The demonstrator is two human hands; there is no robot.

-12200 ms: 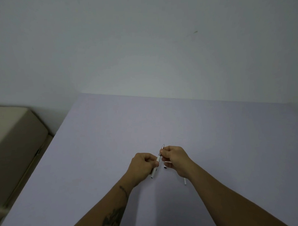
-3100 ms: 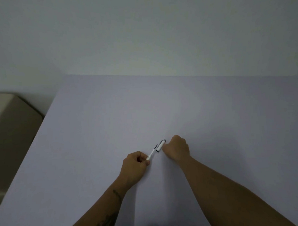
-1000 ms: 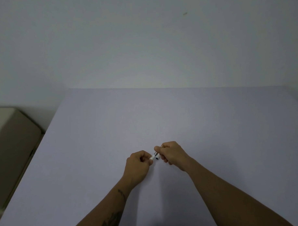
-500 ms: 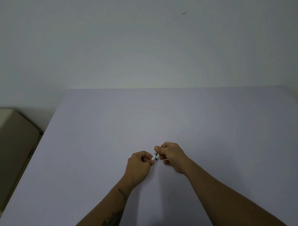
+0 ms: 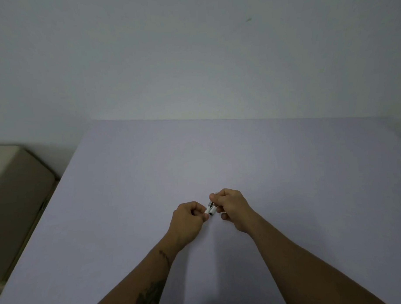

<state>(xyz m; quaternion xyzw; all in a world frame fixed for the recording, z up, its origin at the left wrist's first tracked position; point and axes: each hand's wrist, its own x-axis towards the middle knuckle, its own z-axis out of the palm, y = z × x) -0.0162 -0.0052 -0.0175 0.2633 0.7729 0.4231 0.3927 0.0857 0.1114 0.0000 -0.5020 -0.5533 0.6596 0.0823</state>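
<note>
A white pen (image 5: 209, 207) with a silver section and metal tip is held between both hands just above the pale lilac table (image 5: 218, 155). My left hand (image 5: 188, 220) pinches its white lower end between thumb and fingers. My right hand (image 5: 231, 207) grips the upper part, with the metal tip poking out above its fingers. A small dark-ended white piece shows beside the pen, near my right fingers; most of the pen is hidden by the fingers.
A beige box-like object (image 5: 17, 192) stands off the table's left edge, lower than the tabletop. A plain pale wall (image 5: 191, 61) rises behind the table's far edge.
Both hands have stayed at the pen in the same place over the last second. Three seconds ago the pen lay stretched longer between the hands, lower to the table.
</note>
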